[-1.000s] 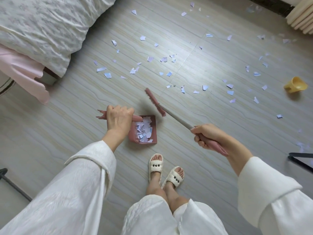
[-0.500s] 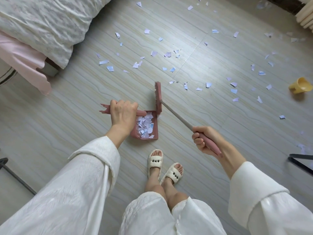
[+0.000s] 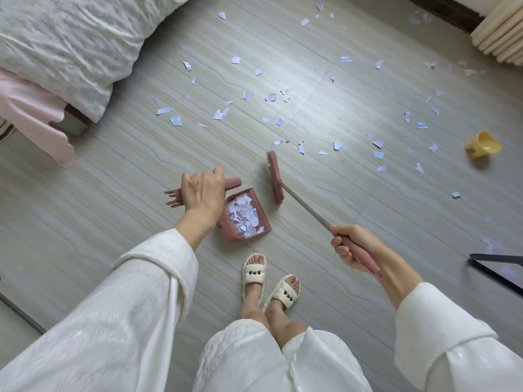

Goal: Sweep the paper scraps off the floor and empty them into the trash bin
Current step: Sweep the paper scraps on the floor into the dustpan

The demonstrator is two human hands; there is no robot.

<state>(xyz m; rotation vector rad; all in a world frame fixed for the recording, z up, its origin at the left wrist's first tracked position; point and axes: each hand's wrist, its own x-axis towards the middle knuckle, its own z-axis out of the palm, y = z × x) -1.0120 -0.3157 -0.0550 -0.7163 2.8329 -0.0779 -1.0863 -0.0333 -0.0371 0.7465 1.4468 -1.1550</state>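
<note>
Light: soft daylight, even, fairly bright; brightest patch on floor [image 3: 353, 108] centre-right of frame.
Source: seems upper right, by curtain [image 3: 501, 32].
Shadows: faint, soft-edged; small one under yellow cup [image 3: 482, 144], another beside dustpan [image 3: 246, 215].
Glare: mild sheen on floor boards, no blowout.
Focus: sharp mid-frame; scraps in upper right look smeared.
Distortion: wide-angle, floor lines bow twd edges; sleeves [image 3: 113, 321] stretched at bottom corners.

Floor [image 3: 119, 176] open left; bed [image 3: 70, 46] blocks far-left corner.
</note>
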